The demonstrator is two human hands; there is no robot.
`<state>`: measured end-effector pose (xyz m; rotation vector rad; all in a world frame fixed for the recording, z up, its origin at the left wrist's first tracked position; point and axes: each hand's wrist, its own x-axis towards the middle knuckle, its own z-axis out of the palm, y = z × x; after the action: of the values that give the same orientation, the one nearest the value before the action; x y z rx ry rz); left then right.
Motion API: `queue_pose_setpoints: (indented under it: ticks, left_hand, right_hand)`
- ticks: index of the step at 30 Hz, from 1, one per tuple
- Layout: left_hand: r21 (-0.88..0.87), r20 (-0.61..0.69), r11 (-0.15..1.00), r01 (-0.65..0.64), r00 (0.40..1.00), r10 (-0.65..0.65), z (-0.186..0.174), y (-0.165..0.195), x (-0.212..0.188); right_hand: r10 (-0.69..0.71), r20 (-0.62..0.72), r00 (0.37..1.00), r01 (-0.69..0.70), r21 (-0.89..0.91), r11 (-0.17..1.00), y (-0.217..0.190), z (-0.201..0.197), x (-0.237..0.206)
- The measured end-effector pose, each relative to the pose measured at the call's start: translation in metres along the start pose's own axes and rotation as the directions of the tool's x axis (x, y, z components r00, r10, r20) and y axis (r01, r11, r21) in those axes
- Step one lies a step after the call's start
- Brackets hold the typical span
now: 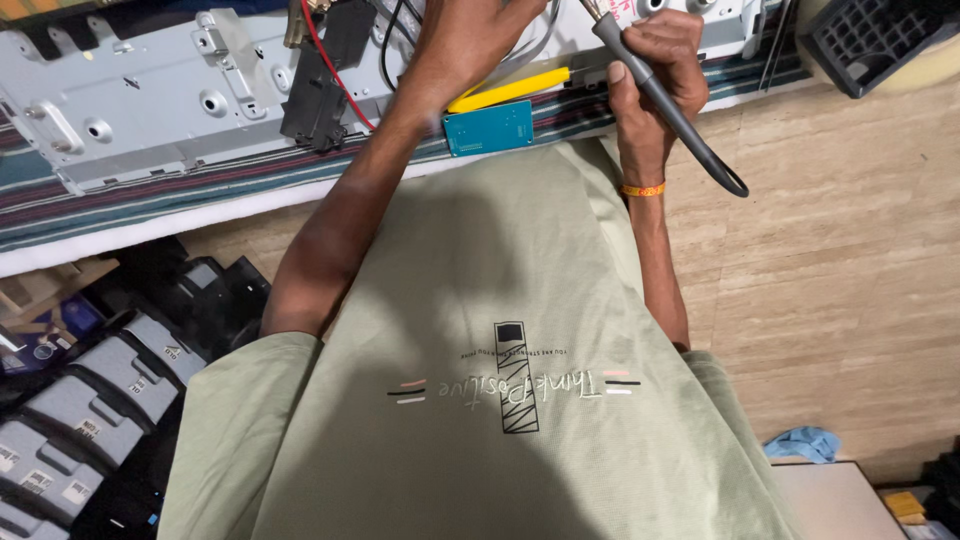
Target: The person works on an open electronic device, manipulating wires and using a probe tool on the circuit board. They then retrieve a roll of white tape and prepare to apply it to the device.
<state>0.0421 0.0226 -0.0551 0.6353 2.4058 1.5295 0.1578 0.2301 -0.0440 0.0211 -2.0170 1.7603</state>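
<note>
My right hand (655, 75) is closed around a dark grey pen-shaped tool (665, 100) with a cord looping off its rear end; its tip points up toward the grey metal chassis (130, 100). My left hand (470, 45) reaches forward over the chassis, next to red and black wires (335, 70); its fingers are cut off by the frame's top edge, so what they hold is hidden. A small teal circuit board (488, 128) and a yellow bar (510, 90) lie just below the left wrist. My green shirt fills the lower middle.
The chassis rests on a striped cloth (150, 195) over a low platform. Stacked grey and black cartridges (90, 400) sit at lower left. A black plastic grid tray (880, 40) is at top right on a beige tiled floor (850, 250), with a blue rag (805, 442) nearby.
</note>
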Motion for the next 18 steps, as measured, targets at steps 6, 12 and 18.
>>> queue_pose_setpoints:
  ticks: [6, 12, 18]
  left_hand:
    - [0.001, 0.006, 1.000, -0.004, 1.000, 0.004, 0.0001, -0.0031, -0.0004]
    - [0.027, 0.017, 1.000, -0.004, 1.000, 0.004, 0.0037, -0.0070, -0.0008]
    - [0.045, 0.026, 0.999, 0.004, 1.000, -0.006, 0.0056, -0.0018, -0.0006]
  right_hand:
    - [-0.001, 0.005, 1.000, 0.001, -0.016, 1.000, 0.0020, -0.0005, -0.0001]
    - [-0.031, -0.023, 0.999, 0.032, 0.032, 0.999, 0.0053, -0.0039, -0.0015]
    - [0.006, -0.080, 0.997, -0.001, 0.064, 0.998, 0.0026, -0.0091, -0.0017]
